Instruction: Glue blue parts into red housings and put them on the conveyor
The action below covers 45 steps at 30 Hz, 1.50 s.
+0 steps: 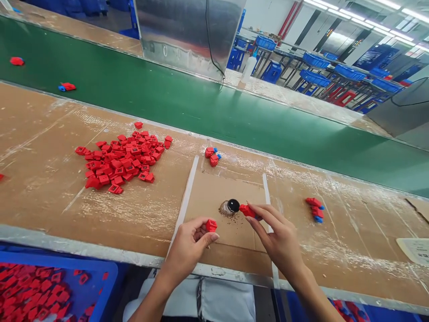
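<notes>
Red plastic piece (pixel 211 225), one, left hand (pixel 185 251); second piece (pixel 248 211), right hand (pixel 279 237).

A factory assembly workshop: a green conveyor belt (pixel 187 107) runs beside the cardboard-covered counter (pixel 43 197) heaped with red plastic parts (pixel 120 156), with blue plastic crates (pixel 313 60) on rows of metal workstations (pixel 288 74) under long ceiling strip lights (pixel 365 22).

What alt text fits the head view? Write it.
Two bare hands work over a cardboard sheet: the left hand pinches a red plastic block, the right hand holds a red part beside a black-capped container lying on its side. A heap of red parts lies to the left, a green conveyor belt beyond.
</notes>
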### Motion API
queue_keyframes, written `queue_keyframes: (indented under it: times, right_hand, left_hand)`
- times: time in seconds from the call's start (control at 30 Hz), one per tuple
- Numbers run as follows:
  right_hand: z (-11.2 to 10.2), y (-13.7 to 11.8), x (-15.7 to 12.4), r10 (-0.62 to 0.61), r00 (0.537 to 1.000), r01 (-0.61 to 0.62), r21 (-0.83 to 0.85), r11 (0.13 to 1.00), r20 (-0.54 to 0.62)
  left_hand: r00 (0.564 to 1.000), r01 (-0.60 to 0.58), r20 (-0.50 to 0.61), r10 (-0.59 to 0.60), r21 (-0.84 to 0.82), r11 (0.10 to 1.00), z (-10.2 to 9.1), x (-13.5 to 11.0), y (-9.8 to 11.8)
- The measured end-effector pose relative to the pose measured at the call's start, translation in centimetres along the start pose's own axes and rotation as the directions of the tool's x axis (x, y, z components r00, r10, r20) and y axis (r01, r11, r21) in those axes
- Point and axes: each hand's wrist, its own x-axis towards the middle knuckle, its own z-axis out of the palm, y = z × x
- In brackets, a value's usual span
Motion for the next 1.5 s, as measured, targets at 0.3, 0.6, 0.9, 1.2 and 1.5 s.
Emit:
queue_keyframes:
  times: [0.3, 0.6, 0.9, 1.2, 1.5]
  right_hand:
    - [0.30, -0.11, 0.12, -0.047, 0.999, 0.048, -0.061, 0.997, 0.006]
    - [0.38, -0.20, 0.34, -0.075, 0.997, 0.075, -0.090, 0.993, 0.004]
    - [0.35, -0.42, 0.49, -0.081, 0.996, 0.084, -0.115, 0.990, 0.030]
    - [0.09, -0.54, 0.51, -0.063, 0.997, 0.069, -0.123, 0.990, 0.049]
    - [0.04, -0.88, 1.00, -0.089, 0.996, 0.092, -0.152, 0.984, 0.029]
  left_hand:
    - [1.000, -0.004, -0.007, 0.005, 0.024, 1.000, 0.20, -0.26, 0.24]
    - [1.000, 0.003, -0.018, -0.002, 0.028, 1.000, 0.39, -0.27, 0.05]
    - [1.000, 0.000, -0.014, 0.001, 0.039, 0.999, 0.33, -0.36, 0.44]
    - [1.000, -0.002, -0.015, 0.002, 0.025, 1.000, 0.38, -0.28, 0.38]
    - [1.000, -0.008, -0.003, 0.008, 0.015, 1.000, 0.33, -0.47, 0.49]
